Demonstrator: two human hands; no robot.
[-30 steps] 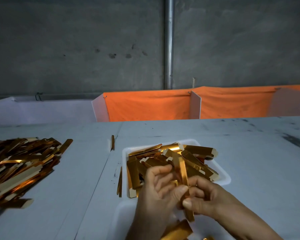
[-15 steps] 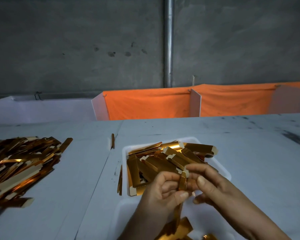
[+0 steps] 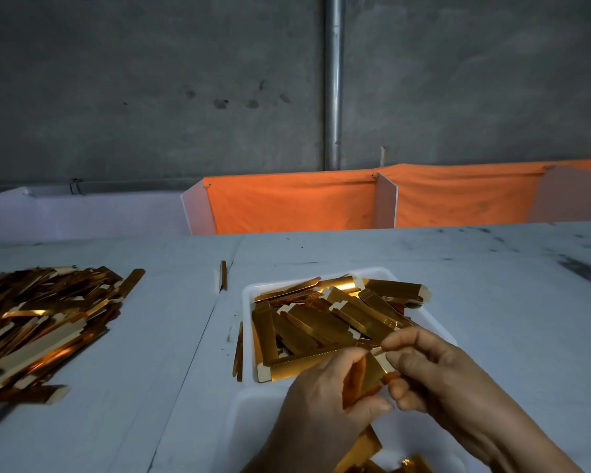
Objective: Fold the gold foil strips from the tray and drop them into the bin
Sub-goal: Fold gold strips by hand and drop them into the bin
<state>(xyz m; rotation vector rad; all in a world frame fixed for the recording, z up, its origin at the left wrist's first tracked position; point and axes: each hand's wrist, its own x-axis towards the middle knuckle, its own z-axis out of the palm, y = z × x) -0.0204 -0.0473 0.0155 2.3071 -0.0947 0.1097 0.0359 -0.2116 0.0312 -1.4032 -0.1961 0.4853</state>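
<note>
A white tray point(image 3: 249, 291) in front of me holds several gold foil strips point(image 3: 325, 319). Just in front of it, both hands work one gold strip point(image 3: 367, 375). My left hand point(image 3: 321, 404) grips its lower part between thumb and fingers. My right hand point(image 3: 434, 373) pinches its upper end, where a white tab shows. Below the hands a white bin point(image 3: 249, 421) holds a few folded gold pieces point(image 3: 360, 448), partly hidden by my arms.
A large heap of gold strips point(image 3: 41, 322) lies on the grey table point(image 3: 492, 302) at the left. Single strips lie at the table seam point(image 3: 223, 274) and left of the tray point(image 3: 238, 351). Orange cloth partitions point(image 3: 294, 203) stand behind the table.
The strip, held upright and long a second ago, is now shorter and bent between my hands. My right hand has shifted from its lower part up to its top end.
</note>
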